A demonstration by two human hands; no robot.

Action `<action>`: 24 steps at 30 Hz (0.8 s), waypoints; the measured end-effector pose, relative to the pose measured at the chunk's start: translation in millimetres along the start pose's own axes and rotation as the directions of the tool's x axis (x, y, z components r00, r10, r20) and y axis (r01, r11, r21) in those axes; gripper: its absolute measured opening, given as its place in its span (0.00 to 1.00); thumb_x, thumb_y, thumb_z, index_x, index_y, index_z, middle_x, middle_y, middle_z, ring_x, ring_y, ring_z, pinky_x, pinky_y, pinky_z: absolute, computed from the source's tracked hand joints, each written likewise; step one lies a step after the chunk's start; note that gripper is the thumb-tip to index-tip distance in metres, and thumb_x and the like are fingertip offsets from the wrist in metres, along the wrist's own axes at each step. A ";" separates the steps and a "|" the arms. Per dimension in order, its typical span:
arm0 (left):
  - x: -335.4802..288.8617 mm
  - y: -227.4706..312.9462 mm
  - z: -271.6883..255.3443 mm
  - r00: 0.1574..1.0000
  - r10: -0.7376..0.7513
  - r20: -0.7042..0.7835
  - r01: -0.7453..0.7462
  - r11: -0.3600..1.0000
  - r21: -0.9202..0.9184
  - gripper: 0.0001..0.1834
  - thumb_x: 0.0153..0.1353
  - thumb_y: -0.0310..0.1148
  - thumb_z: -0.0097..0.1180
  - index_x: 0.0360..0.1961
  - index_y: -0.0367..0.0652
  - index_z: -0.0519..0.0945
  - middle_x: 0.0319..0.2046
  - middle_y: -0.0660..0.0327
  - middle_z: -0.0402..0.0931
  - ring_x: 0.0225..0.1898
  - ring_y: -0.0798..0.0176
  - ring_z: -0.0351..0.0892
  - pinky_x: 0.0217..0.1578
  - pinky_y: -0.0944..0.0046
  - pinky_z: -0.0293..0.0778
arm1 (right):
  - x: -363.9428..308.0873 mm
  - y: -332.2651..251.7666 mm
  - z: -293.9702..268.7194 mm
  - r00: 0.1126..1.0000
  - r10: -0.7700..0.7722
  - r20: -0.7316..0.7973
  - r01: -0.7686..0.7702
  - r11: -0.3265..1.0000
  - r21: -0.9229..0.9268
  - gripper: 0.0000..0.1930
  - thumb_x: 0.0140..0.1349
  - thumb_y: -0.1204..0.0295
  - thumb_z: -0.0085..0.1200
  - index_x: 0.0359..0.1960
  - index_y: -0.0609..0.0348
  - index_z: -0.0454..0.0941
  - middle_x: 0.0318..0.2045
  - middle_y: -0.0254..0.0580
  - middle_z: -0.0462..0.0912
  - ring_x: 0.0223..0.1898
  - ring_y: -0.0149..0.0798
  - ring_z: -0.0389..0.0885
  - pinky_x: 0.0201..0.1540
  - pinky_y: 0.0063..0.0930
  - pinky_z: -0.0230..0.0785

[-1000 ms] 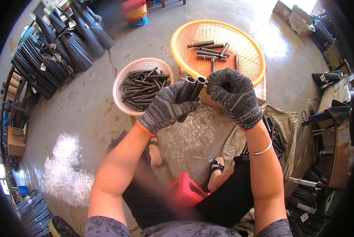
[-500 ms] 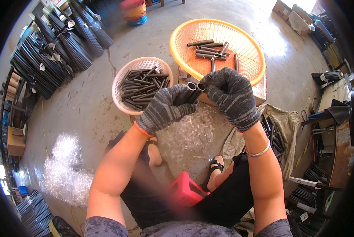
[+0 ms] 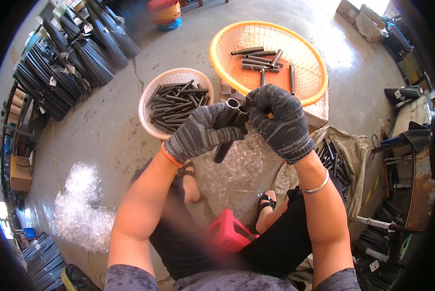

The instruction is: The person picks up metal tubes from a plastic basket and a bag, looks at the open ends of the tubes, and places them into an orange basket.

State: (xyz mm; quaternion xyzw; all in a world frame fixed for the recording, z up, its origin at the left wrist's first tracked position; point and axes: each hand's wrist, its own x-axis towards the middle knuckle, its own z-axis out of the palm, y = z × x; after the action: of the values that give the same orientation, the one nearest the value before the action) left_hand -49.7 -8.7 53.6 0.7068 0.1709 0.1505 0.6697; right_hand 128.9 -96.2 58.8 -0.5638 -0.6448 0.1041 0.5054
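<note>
Both my hands wear dark grey striped knit gloves. My left hand (image 3: 195,136) is wrapped around two short dark metal tubes (image 3: 222,151) lying side by side, their open ends facing up. My right hand (image 3: 283,123) is closed in a pinch close by the tubes' upper ends; what its fingertips hold, if anything, is hidden. Behind it, the orange plastic basket (image 3: 214,65) carries several similar tubes (image 3: 259,61). A smaller whitish-pink basket (image 3: 142,115), beyond my left hand, is heaped with short dark tubes (image 3: 178,104).
Below my hands lies a pile of clear plastic scraps (image 3: 239,165), with a larger heap (image 3: 79,213) at left. A sack (image 3: 356,160) with dark tubes lies at right. Bundled long rods (image 3: 47,87) stand far left. A red stool (image 3: 227,230) shows between my legs.
The two tubes have tilted in my left hand, and more of their lower length shows beneath it. My right hand has shifted slightly left and down, staying pinched.
</note>
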 end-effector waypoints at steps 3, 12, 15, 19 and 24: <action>-2.2 6.5 -2.9 0.993 -0.096 0.067 0.098 0.995 -0.032 0.18 0.57 0.23 0.59 0.50 0.35 0.74 0.37 0.58 0.80 0.35 0.69 0.79 0.36 0.69 0.75 | 2.4 3.2 1.1 0.999 -0.045 -0.026 0.045 0.999 0.030 0.05 0.49 0.83 0.56 0.28 0.64 0.74 0.25 0.48 0.77 0.28 0.46 0.78 0.33 0.32 0.70; -3.3 -10.4 -9.9 0.966 -0.127 0.226 0.201 0.917 -0.345 0.19 0.56 0.23 0.58 0.50 0.33 0.73 0.39 0.55 0.79 0.40 0.62 0.80 0.45 0.61 0.78 | 11.8 6.5 -17.1 0.970 0.037 -0.240 0.048 0.940 0.338 0.05 0.52 0.84 0.56 0.29 0.62 0.76 0.28 0.40 0.81 0.29 0.33 0.79 0.33 0.27 0.73; -3.7 -16.3 -8.3 0.966 -0.180 0.186 0.218 0.953 -0.211 0.18 0.56 0.22 0.59 0.49 0.33 0.74 0.38 0.56 0.79 0.40 0.62 0.80 0.44 0.60 0.78 | 18.5 6.6 -46.5 0.911 0.251 -0.328 -0.131 0.929 0.347 0.04 0.55 0.83 0.55 0.32 0.66 0.75 0.30 0.41 0.82 0.32 0.31 0.78 0.36 0.24 0.73; -5.6 -7.2 -7.7 0.978 -0.199 0.068 0.207 0.968 -0.144 0.18 0.55 0.21 0.59 0.48 0.35 0.74 0.38 0.59 0.77 0.39 0.64 0.79 0.43 0.62 0.78 | 11.3 47.1 -46.2 0.914 0.366 -0.173 -0.311 0.908 0.281 0.04 0.57 0.78 0.56 0.34 0.64 0.78 0.26 0.36 0.80 0.28 0.27 0.74 0.36 0.21 0.70; -6.0 -18.8 -6.9 0.993 -0.112 0.039 0.114 0.993 -0.042 0.17 0.55 0.26 0.60 0.47 0.40 0.74 0.29 0.68 0.76 0.28 0.76 0.71 0.28 0.72 0.71 | 13.9 35.4 -52.6 0.861 0.476 -0.180 -0.400 0.852 0.339 0.03 0.58 0.76 0.56 0.32 0.62 0.77 0.25 0.34 0.78 0.27 0.27 0.73 0.34 0.20 0.69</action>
State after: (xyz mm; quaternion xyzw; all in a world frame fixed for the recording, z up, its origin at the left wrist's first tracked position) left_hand -58.9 -4.4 35.4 0.6837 0.1952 0.1032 0.6956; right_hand 193.4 -95.4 65.9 -0.6250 -0.4046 0.2367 0.6242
